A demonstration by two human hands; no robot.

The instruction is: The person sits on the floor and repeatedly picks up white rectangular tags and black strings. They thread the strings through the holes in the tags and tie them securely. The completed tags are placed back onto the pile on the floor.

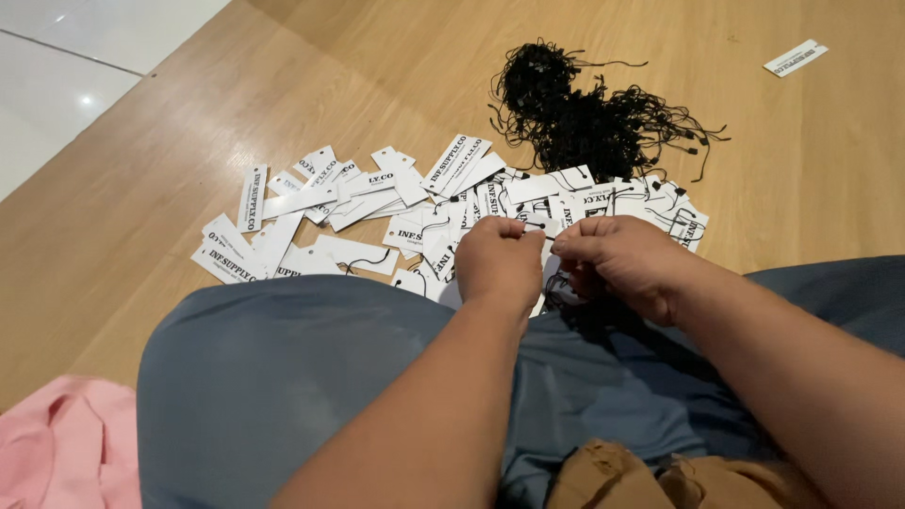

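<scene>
Pinching a thin black string [545, 234] between them, the left hand [498, 264] and the right hand [617, 262] sit close together just above the person's lap, fingertips curled tight on the cord, seemingly so it stays taut for fine work; a white paper tag [542, 222] lies right at the fingertips, though whether it is gripped cannot be told; more white tags [311, 203] lie scattered in a loose fan within easy reach, and a tangle of black strings [589, 118] rests beyond them; a lone tag [795, 57] lies well apart; all rest on a wooden floor [170, 141], pale tiles [66, 75] beside it; pink cloth [61, 448] lies near the grey-blue trousers [283, 377].
</scene>
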